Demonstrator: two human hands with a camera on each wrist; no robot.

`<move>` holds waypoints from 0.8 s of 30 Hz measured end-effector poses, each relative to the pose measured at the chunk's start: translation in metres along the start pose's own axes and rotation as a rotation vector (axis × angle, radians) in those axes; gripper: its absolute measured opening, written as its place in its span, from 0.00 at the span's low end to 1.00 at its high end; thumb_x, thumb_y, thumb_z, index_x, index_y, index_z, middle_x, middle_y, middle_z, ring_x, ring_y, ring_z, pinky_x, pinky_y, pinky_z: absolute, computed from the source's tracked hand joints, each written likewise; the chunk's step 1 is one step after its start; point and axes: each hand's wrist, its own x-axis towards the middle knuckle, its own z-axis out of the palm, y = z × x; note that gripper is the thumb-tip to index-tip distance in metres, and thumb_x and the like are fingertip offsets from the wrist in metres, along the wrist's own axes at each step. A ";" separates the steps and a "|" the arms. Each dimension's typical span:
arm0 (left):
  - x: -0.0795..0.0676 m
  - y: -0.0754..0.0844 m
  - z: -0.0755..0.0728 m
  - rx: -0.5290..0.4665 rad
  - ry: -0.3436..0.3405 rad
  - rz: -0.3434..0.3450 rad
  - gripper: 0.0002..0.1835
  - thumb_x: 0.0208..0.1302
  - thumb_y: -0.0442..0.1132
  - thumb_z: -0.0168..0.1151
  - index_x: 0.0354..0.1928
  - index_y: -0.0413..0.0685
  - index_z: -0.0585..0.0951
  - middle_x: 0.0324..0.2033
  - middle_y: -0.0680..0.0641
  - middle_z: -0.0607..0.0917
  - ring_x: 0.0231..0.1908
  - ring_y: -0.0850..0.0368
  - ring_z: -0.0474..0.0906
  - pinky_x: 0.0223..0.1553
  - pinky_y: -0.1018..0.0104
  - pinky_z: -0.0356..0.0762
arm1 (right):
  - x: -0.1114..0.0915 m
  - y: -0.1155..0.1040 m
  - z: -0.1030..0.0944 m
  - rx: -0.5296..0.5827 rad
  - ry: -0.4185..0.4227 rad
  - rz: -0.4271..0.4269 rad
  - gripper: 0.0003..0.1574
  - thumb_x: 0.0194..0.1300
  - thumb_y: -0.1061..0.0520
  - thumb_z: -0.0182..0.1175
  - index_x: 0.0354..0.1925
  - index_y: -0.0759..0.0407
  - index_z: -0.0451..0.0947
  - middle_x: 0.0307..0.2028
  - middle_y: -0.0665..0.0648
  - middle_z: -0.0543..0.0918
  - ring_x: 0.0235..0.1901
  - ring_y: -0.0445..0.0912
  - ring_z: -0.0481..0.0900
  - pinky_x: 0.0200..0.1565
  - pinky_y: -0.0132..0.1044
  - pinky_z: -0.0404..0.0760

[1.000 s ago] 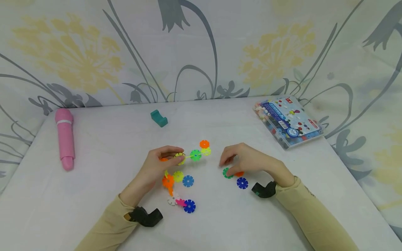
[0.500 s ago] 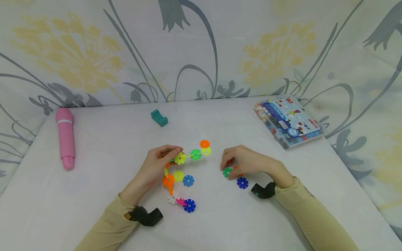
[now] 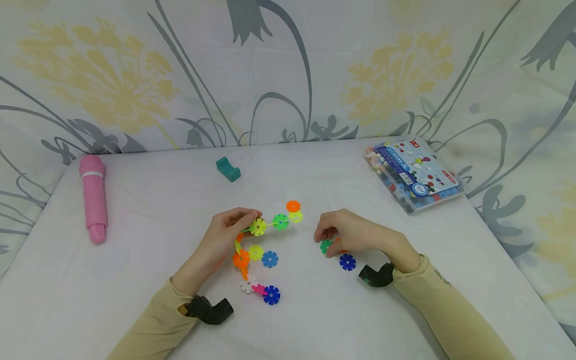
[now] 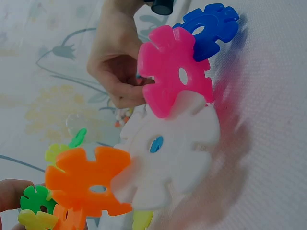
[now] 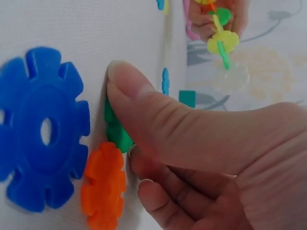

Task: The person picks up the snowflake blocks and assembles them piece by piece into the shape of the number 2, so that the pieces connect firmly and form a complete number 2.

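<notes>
Over white cloth [image 3: 310, 320], head view: left hand [image 3: 224, 234] pinches a seemingly part-built chain of multicoloured, notched plastic discs [image 3: 241, 259]. Left wrist view: orange disc [image 4: 79, 175], white disc [image 4: 177, 148] and pink disc [image 4: 165, 60] already interlock. Right wrist view: right hand [image 5: 201, 139] pinches a green plastic disc [image 5: 116, 133], apparently unattached to the chain.

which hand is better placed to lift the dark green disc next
The right hand, most likely: it is at the dark green disc, while the left hand is busy holding the disc chain.
</notes>
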 end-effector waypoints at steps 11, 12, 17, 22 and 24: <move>0.000 0.000 0.000 -0.001 0.005 -0.006 0.18 0.77 0.41 0.52 0.59 0.37 0.78 0.55 0.40 0.82 0.53 0.52 0.77 0.54 0.71 0.79 | 0.000 0.004 -0.001 -0.016 -0.006 0.044 0.15 0.52 0.58 0.78 0.36 0.51 0.82 0.33 0.46 0.78 0.34 0.43 0.74 0.39 0.32 0.78; 0.000 0.000 0.000 0.000 0.005 -0.005 0.18 0.77 0.41 0.53 0.59 0.37 0.78 0.55 0.41 0.82 0.53 0.53 0.77 0.54 0.72 0.79 | 0.000 0.003 -0.001 -0.013 -0.004 0.045 0.15 0.52 0.58 0.78 0.35 0.51 0.81 0.33 0.46 0.77 0.34 0.43 0.74 0.39 0.32 0.78; -0.001 0.000 0.000 0.020 -0.001 0.010 0.19 0.73 0.42 0.60 0.58 0.36 0.79 0.50 0.42 0.84 0.48 0.54 0.80 0.51 0.71 0.80 | 0.001 0.001 0.000 0.037 0.047 0.063 0.14 0.53 0.58 0.77 0.32 0.51 0.79 0.27 0.46 0.78 0.28 0.41 0.74 0.33 0.32 0.76; -0.003 0.000 -0.001 0.054 -0.029 0.025 0.22 0.67 0.42 0.66 0.58 0.37 0.79 0.49 0.43 0.84 0.46 0.54 0.81 0.52 0.67 0.80 | 0.003 -0.004 0.001 0.155 0.212 0.118 0.11 0.55 0.57 0.76 0.32 0.52 0.81 0.24 0.48 0.80 0.23 0.45 0.77 0.27 0.32 0.76; -0.003 0.000 -0.001 0.060 -0.034 0.028 0.22 0.66 0.41 0.67 0.58 0.37 0.79 0.50 0.43 0.84 0.47 0.55 0.80 0.52 0.67 0.79 | 0.004 -0.006 0.001 0.241 0.277 0.143 0.10 0.57 0.57 0.75 0.34 0.54 0.81 0.23 0.51 0.81 0.21 0.50 0.78 0.25 0.33 0.76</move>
